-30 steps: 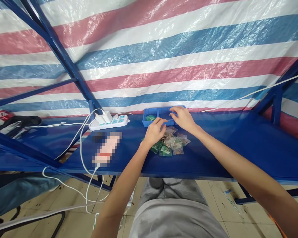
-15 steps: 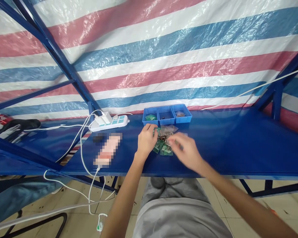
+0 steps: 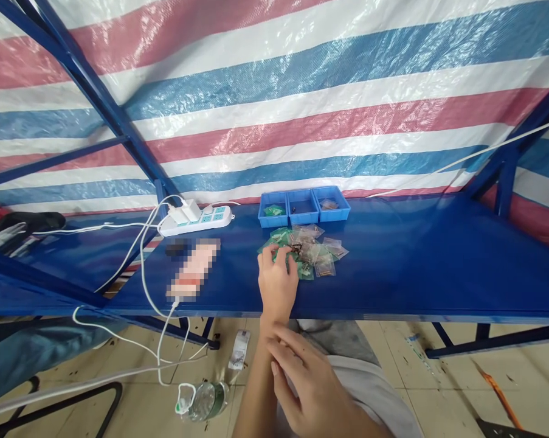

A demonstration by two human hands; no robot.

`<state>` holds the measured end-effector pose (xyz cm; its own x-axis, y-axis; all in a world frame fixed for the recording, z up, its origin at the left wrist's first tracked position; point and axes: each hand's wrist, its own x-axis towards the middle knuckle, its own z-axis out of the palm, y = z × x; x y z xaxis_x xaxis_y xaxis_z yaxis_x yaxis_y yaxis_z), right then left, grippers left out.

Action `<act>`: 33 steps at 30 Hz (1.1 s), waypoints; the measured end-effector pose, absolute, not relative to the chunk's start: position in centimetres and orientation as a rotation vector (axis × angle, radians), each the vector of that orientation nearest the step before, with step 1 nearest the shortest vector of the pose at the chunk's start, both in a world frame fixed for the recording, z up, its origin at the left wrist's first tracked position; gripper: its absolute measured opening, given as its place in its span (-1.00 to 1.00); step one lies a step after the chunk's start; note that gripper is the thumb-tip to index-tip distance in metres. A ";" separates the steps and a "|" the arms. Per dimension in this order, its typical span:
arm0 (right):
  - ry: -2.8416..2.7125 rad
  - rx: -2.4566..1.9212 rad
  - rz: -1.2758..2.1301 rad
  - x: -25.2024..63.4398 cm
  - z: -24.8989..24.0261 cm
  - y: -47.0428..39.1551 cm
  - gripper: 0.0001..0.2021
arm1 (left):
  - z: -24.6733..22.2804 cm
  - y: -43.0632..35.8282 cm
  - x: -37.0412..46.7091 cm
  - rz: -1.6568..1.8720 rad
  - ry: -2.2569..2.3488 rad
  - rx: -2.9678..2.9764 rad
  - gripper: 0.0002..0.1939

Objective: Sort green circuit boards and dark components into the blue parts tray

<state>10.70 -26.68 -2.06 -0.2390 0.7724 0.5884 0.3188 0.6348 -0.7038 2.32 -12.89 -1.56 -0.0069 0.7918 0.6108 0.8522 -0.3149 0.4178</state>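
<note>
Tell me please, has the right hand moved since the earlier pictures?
Yes: the right hand has drawn back from over the table, past its near edge.

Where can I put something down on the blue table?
The blue table looks bare right of the bags and bins. A smaller bare patch lies between the blurred pink thing and left hand. Crowded: among the bags near that hand.

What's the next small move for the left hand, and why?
Probably pinch one flat green packet and lift it toward the leftmost blue plastic bin. The left hand is over the green side of the mixed heap of small plastic packets, that bin holds similar green pieces, and the right hand is off the heap.
</note>
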 end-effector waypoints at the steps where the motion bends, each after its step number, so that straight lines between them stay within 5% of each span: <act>1: -1.813 -0.875 0.516 10.9 -2.3 -27.0 -0.43 | -1.8 -13.4 2.2 -1.234 -1.801 -2.126 -0.79; 8: -1.750 -1.050 0.389 14.8 -2.1 -25.0 -0.48 | -1.8 -14.4 -0.2 -1.289 -1.825 -1.984 -0.79; 13: -1.718 -1.191 0.118 21.6 -0.8 -16.2 -0.68 | 0.4 -10.5 -1.9 -1.237 -1.748 -2.144 -0.77; 20: -1.954 -1.481 -0.047 27.7 -3.0 -4.6 -0.69 | 0.2 -5.6 -3.0 -1.093 -1.728 -2.279 -0.76; 33: -1.978 -1.336 0.050 26.8 -3.7 -5.0 -0.74 | -1.8 -6.5 -3.2 -0.859 -1.791 -2.359 -0.73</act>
